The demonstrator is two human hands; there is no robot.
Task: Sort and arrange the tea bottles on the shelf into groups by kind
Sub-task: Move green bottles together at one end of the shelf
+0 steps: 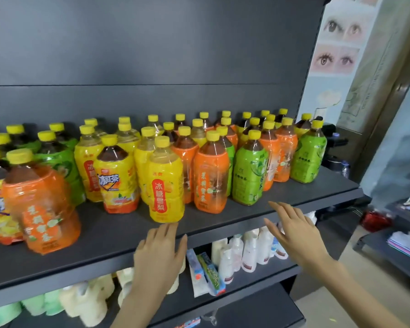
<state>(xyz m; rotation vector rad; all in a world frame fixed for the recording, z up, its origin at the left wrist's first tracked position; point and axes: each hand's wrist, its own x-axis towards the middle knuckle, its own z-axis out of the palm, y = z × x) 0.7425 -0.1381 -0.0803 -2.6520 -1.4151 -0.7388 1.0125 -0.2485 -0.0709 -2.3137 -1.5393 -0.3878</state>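
both hands empty, fingers spread: left hand (160,250) below yellow bottle (166,181), right hand (294,233) near green bottle (249,171). bottles mixed on shelf (223,223) (kinds unsorted). risk: tight rows, a nudge could topple neighbours.

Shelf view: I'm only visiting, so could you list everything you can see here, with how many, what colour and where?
Shelf: one, dark grey, across the middle.
Orange-label tea bottles: several, yellow caps, front left, centre and right.
Yellow-label tea bottles: several, yellow caps, left of centre.
Green-label tea bottles: several, yellow caps, back left and right.
White bottles: several, lower shelf, right.
Boxes: two, white with blue and green, lower shelf, centre.
Pale containers: several, cream and mint green, lower shelf, left.
Eye pictures: two pairs of eyes, wall, upper right.
Left hand: open, at the shelf's front edge, centre.
Right hand: open, at the shelf's front edge, right of centre.
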